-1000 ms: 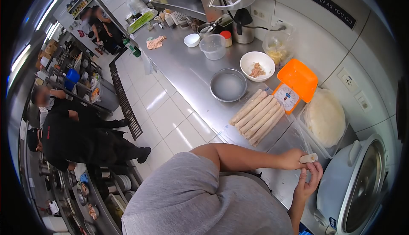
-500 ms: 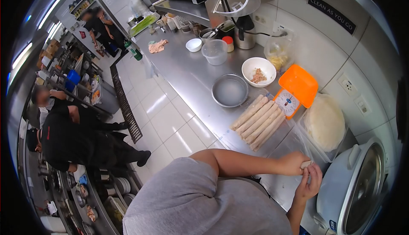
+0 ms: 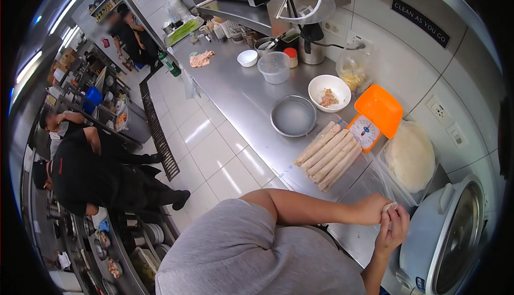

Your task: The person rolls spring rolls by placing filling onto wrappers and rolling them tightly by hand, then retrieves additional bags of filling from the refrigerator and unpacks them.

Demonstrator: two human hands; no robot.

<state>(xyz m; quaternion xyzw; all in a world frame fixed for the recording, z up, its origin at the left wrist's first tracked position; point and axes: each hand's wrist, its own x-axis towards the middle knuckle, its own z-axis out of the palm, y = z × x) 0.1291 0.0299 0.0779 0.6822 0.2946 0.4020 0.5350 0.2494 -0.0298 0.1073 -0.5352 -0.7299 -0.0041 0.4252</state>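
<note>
My left hand (image 3: 370, 210) and my right hand (image 3: 394, 227) meet over the near end of the steel counter. Both are closed around a small pale piece (image 3: 390, 207) that looks like the end of a roll; the fingers hide most of it. Just beyond them, several long pale rolls (image 3: 329, 156) lie side by side on clear plastic. To the right, a stack of round, thin white wrappers (image 3: 411, 156) rests in a clear plastic container. An orange kitchen scale (image 3: 380, 112) stands behind the rolls.
A metal bowl of cloudy liquid (image 3: 293, 116) and a white bowl (image 3: 319, 84) with minced filling sit farther back. A large rice cooker (image 3: 425, 236) stands close on my right. Co-workers in black (image 3: 96, 172) stand across the aisle at left.
My hands stay together on the pale piece, with the right fingers curled further round it. The whole view has shifted slightly; the rolls and bowls look unmoved on the counter.
</note>
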